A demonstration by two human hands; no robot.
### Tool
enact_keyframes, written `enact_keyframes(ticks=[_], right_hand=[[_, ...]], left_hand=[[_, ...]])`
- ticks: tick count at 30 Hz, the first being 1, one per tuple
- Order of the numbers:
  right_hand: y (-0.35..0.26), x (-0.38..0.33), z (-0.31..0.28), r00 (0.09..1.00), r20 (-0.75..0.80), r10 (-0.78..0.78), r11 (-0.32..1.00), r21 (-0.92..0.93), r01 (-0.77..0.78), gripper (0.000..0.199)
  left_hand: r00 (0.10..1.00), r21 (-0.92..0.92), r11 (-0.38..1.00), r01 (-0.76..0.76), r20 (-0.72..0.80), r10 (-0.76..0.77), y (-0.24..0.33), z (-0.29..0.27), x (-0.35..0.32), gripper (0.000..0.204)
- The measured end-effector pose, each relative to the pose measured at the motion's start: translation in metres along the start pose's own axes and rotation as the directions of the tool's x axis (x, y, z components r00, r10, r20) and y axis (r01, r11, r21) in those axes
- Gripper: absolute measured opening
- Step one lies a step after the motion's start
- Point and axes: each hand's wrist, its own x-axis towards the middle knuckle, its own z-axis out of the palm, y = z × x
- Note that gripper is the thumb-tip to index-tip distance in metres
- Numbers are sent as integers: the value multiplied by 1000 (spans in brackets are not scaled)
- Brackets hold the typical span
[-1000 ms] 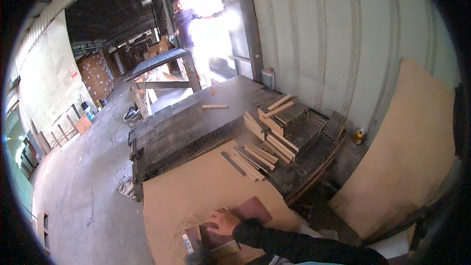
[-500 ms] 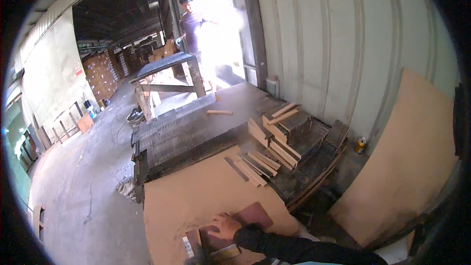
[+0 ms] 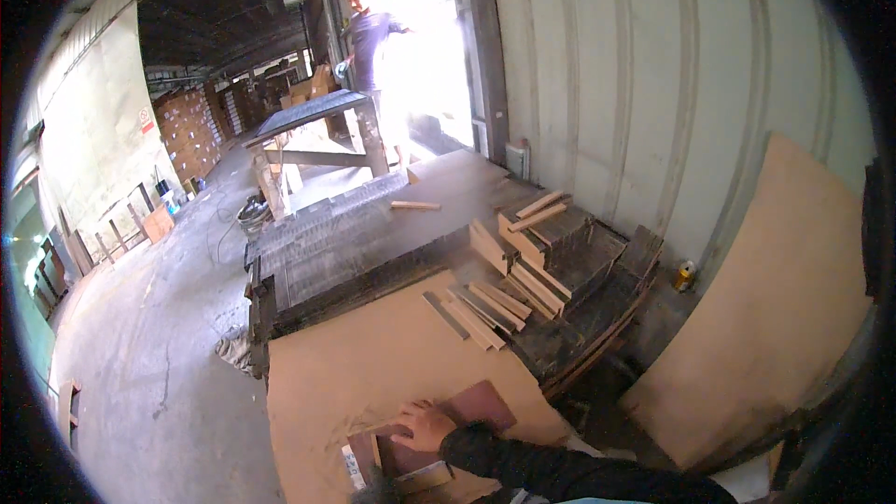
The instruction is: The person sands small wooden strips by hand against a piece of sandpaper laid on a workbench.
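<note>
My right hand [image 3: 425, 427], bare with a black sleeve, reaches in from the lower right. It lies palm down with fingers spread on a reddish-brown flat sheet [image 3: 487, 407]. Beside the thumb, a narrow wooden strip [image 3: 376, 454] and another wooden piece [image 3: 425, 479] meet near a corner. A small white piece with dark marks [image 3: 353, 469] lies left of them. At the bottom edge is a blurred dark shape, possibly my left hand [image 3: 376, 489] in a glove; its fingers cannot be made out. Everything here rests on a large tan board [image 3: 317, 378].
Several wooden strips [image 3: 481, 317] lie at the board's far right edge, with more stacked behind. A dark table [image 3: 345, 243] stands beyond, one strip [image 3: 415, 205] on it. A large tan panel [image 3: 756, 317] leans against the wall. Another person [image 3: 369, 42] stands by the bright doorway.
The view has shifted slightly. My right hand stays on the reddish-brown sheet in nearly the same place. The person in the doorway has turned a little.
</note>
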Motion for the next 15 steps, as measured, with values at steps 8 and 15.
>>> enact_keyframes(ticks=[8,15], right_hand=[[-4,3,-3,1000,4,-1,1000,-9,1,33],[-7,1,-8,998,61,21,1000,-18,-20,34]], left_hand=[[1000,-1,1000,-5,-17,5,0,-2,4,49],[1000,3,1000,-5,-5,5,-1,3,-1,48]])
